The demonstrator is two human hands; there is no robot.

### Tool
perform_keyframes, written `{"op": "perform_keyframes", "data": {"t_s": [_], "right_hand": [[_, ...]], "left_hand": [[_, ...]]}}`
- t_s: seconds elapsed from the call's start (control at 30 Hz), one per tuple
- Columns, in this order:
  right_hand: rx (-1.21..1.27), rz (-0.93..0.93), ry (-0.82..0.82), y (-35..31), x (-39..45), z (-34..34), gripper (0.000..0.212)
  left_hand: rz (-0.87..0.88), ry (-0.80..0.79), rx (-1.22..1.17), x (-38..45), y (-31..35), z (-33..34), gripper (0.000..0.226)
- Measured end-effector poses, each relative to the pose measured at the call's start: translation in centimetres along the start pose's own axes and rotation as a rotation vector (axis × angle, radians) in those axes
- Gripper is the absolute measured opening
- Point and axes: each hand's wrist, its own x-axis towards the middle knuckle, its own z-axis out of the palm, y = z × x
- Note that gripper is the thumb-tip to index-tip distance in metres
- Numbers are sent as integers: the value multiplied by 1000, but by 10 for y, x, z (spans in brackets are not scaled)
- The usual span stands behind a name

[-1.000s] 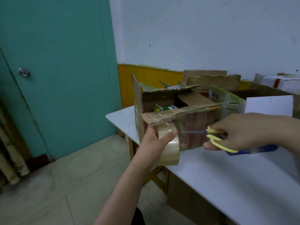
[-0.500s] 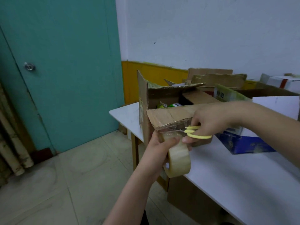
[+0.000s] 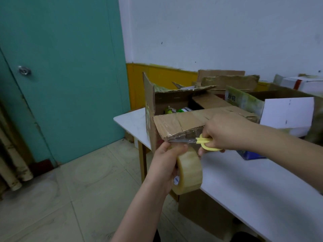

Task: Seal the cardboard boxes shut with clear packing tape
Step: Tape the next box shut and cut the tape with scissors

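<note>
A brown cardboard box (image 3: 176, 102) stands on the left end of the white table (image 3: 253, 186), its near flap (image 3: 180, 123) folded over and other flaps up. My left hand (image 3: 166, 165) grips a roll of clear packing tape (image 3: 189, 172) just below the flap's front edge. A strip of tape runs from the roll up to the flap. My right hand (image 3: 225, 133) holds yellow-handled scissors (image 3: 204, 143), whose blades lie across the tape strip at the flap's edge, right above my left thumb.
More cardboard boxes (image 3: 229, 81) and a white sheet (image 3: 288, 112) crowd the table behind and to the right. A blue packet (image 3: 251, 155) lies behind my right forearm. A teal door (image 3: 61, 75) is at left. Another carton (image 3: 204, 212) sits under the table.
My right hand has moved left with the scissors, from beside the box to the tape strip above the roll. The left hand and roll have dropped slightly below the flap.
</note>
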Motion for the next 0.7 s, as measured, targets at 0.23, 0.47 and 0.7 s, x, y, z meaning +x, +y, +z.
{"op": "perform_keyframes", "data": {"t_s": [0.23,0.47,0.7], "right_hand": [[345,205,-382,19,-34,15,99],[635,607,-219,70,-97,109,50],[-40,678,-267,71,-144,205,28]], "left_hand": [[-73,-42,-2,-12,-5,8,10],[-74,-197,40,-13,-2,35,11],[-93,-387,197,-1,-26,105,18]]}}
